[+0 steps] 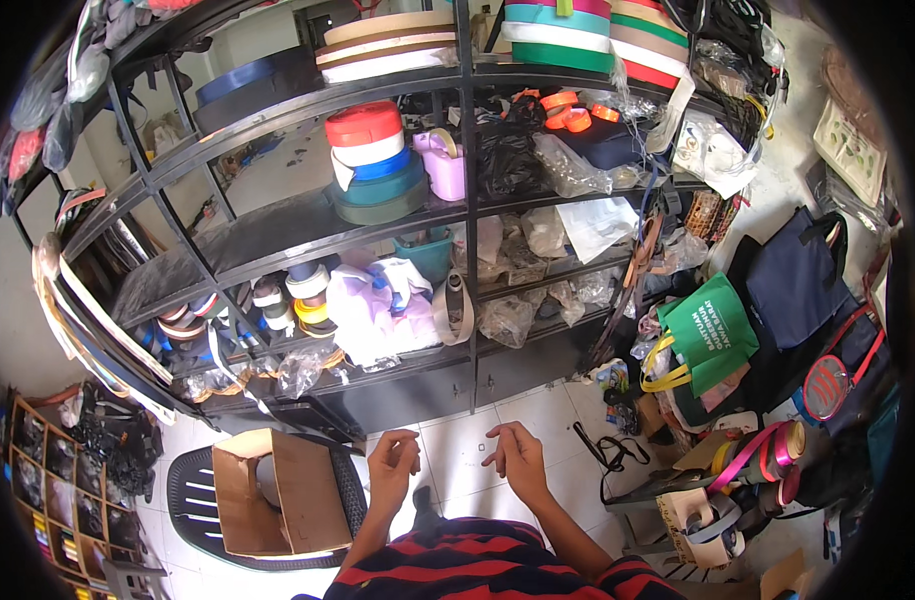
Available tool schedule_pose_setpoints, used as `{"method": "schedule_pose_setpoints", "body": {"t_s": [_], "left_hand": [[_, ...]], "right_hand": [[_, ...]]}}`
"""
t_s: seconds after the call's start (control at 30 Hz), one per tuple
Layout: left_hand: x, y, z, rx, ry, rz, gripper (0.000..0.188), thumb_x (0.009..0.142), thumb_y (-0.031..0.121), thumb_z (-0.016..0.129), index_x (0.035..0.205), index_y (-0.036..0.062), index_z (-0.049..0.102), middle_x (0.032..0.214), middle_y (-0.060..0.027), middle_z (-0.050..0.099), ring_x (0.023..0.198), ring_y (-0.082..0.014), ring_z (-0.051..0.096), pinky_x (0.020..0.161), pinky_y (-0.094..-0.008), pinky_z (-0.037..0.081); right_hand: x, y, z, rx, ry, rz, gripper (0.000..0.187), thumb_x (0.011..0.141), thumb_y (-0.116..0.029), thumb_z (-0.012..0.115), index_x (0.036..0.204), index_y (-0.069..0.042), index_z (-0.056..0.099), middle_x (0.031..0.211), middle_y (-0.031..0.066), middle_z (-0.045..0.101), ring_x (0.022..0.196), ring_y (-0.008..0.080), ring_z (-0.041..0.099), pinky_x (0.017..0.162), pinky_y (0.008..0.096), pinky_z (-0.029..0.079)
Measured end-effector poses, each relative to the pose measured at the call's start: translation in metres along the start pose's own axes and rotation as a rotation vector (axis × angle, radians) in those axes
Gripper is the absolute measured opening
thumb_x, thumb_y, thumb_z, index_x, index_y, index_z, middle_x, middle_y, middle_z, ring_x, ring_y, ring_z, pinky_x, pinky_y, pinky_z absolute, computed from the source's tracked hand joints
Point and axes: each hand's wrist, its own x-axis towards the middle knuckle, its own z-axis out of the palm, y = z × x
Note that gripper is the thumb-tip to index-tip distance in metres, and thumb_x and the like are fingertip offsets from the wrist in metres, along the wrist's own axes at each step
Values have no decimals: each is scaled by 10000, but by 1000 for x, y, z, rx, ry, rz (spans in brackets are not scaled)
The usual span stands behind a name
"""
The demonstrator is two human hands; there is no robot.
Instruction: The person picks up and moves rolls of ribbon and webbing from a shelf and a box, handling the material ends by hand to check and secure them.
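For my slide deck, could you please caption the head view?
Person's left hand and right hand raised empty before black shelving stacked with ribbon rolls.

Single head-worn fisheye view, angled down and forward over black shelving (308, 215), hands close below

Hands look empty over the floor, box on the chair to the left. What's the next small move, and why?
Probably reach the left hand leftward to the open cardboard box on the black chair. Both it and the right hand hover over bare white tiles, apparently holding nothing, and the box is the nearest thing.
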Motion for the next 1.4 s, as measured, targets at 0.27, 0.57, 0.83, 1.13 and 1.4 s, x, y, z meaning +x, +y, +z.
{"method": "schedule_pose_setpoints", "body": {"t_s": [0.27, 0.57, 0.83, 1.13, 1.4], "left_hand": [[-6, -10, -18, -3, -98, 114, 72, 824, -64, 537, 850, -18, 586, 895, -110, 580, 688, -136, 573, 591, -239, 445], [-18, 14, 7, 51, -77, -37, 283, 980, 188, 453, 930, -28, 629, 820, -100, 639, 659, -132, 581, 642, -255, 453], [-17, -5, -7, 85, -182, -182, 469, 1003, 296, 411, 750, -34, 628, 451, 43, 346, 415, -46, 293, 447, -226, 239], [-15, -6, 21, 23, -93, -97, 235, 968, 172, 492, 879, 12, 640, 516, 69, 370, 419, -36, 280, 423, -215, 227], [28, 59, -14, 418, -158, 140, 211, 911, 100, 557, 769, 17, 690, 544, 27, 543, 443, -11, 439, 403, -184, 341]], "right_hand": [[-3, 8, 9, -42, -9, -185, 236, 858, 61, 405, 1053, 20, 532, 849, 118, 631, 671, 151, 620, 707, 303, 521], [-18, 8, 5, -18, -85, -119, 194, 958, -77, 431, 1003, 41, 577, 838, 129, 642, 659, 154, 618, 679, 288, 508], [-26, 5, -8, -153, -48, -30, 219, 961, -48, 417, 1038, 42, 602, 784, 115, 639, 579, 122, 585, 592, 267, 516], [-26, 16, -7, -202, 100, -186, 134, 908, -18, 528, 1000, 25, 617, 710, 90, 628, 579, 113, 600, 624, 273, 542], [-27, 12, -9, -152, 50, -29, 179, 938, -102, 535, 912, 48, 629, 602, 57, 585, 541, 112, 561, 550, 244, 475]]}}
